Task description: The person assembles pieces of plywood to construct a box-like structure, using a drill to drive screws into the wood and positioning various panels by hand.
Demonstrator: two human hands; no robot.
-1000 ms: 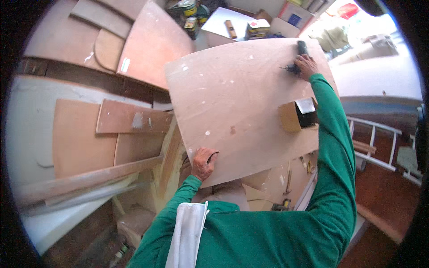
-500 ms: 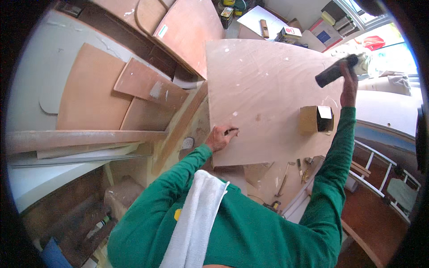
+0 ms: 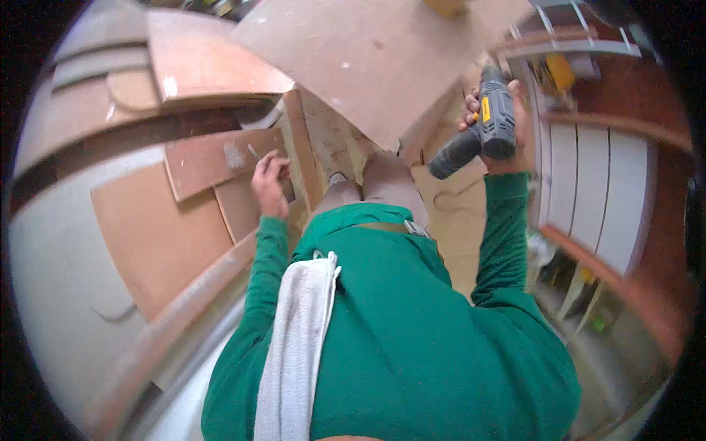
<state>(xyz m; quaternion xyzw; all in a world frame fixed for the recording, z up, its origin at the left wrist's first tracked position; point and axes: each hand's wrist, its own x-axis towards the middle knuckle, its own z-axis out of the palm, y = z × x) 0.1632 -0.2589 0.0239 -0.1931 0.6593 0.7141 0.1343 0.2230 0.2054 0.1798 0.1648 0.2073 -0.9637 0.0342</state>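
Observation:
My right hand [image 3: 518, 117] is wrapped around a grey and black cordless drill [image 3: 497, 121] with yellow marks, held up to the right of my body. The drill's dark lower end points down and left. My left hand [image 3: 271, 184] is raised over the leaning wooden panels on the left. Its fingers are curled together, and whatever they may hold is too small and blurred to make out. Ahead of me lies a large pale wooden board [image 3: 368, 59], one corner pointing toward my body.
A brown box [image 3: 445, 6] stands on the board, cut off by the upper edge. Several wooden panels [image 3: 154, 228] lean at the left beside a long beam [image 3: 176, 323]. On the right are a slatted white panel [image 3: 588, 184], a white ladder-like frame [image 3: 581, 45] and a yellow object [image 3: 557, 72].
My view has swung down and to the right, away from the board. My right hand has brought the dark tool in closer. The left hand has come off the board's edge.

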